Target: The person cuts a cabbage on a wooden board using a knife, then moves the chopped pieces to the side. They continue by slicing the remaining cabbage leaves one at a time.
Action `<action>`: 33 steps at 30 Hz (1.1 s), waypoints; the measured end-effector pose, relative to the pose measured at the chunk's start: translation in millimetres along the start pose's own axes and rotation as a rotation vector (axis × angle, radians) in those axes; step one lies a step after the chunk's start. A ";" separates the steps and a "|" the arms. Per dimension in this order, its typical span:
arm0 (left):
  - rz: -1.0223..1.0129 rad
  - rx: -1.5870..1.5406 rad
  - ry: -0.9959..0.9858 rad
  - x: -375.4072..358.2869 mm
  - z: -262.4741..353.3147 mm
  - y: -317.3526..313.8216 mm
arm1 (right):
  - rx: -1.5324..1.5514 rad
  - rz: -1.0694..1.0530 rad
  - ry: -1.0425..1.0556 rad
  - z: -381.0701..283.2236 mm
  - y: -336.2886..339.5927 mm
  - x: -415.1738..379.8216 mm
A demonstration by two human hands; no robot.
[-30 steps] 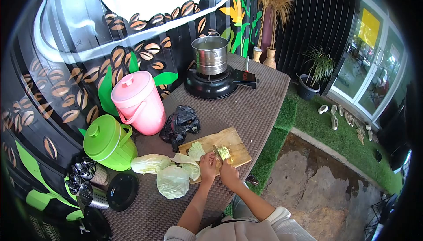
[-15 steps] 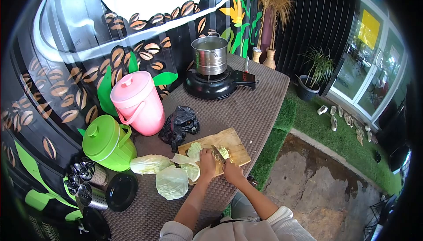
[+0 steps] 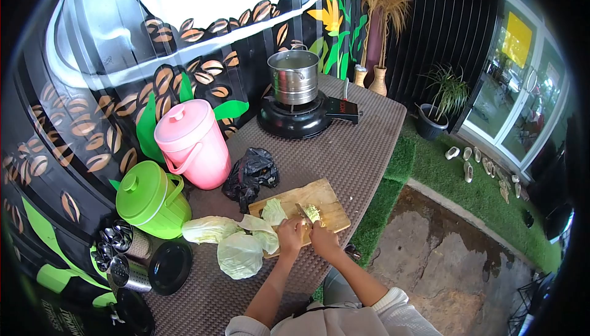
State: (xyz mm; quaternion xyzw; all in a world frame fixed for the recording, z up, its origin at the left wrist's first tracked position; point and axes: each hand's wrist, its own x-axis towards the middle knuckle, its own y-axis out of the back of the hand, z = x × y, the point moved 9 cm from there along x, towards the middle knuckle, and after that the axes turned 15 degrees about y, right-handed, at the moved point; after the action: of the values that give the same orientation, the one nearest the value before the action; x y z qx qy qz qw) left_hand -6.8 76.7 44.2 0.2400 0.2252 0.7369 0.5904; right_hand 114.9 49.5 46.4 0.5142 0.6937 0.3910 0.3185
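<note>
Cabbage leaves: large, pale, loose on the brown table. Cabbage: rounded, just beside the leaves, at the near-left side of the board. Leaf piece: on the left part of the wooden cutting board. Left hand: fingers bent and lowered over the board, seemingly steadying cabbage; whether they grip it cannot be told. Knife: blade between the hands and the shreds, tip towards the far left. Shredded cabbage: small heap on the board, right of the blade. Right hand: closed round the knife's handle.

Step in hand, as judged: fine slicing of cabbage, part done, with whole leaves at left and shreds at right. The next stroke calls for left fingertips tucked back from the edge, the cabbage held firm and a short, level cut.

Obscured, left to right: spoons, crowded and dark; contents of the black bag, unseen; the portion under the left fingers, covered; contents of the steel pot, unclear; flame on the black stove, not discernible; knife handle, mostly concealed.
</note>
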 end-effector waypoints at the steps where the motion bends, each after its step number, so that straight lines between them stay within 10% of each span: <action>1: 0.073 -0.058 -0.083 -3.8 1.7 2.9 | -0.016 0.030 -0.001 -0.1 0.2 -1.6; 33: 0.162 -0.077 -0.177 -12.7 7.8 8.5 | -0.101 0.013 -0.012 -3.7 -16.0 -15.3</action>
State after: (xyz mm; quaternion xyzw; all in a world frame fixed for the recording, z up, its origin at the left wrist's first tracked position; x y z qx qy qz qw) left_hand -6.0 62.9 54.4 0.2987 0.1235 0.7664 0.5552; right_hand 108.5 31.3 34.8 0.5043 0.6680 0.4243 0.3456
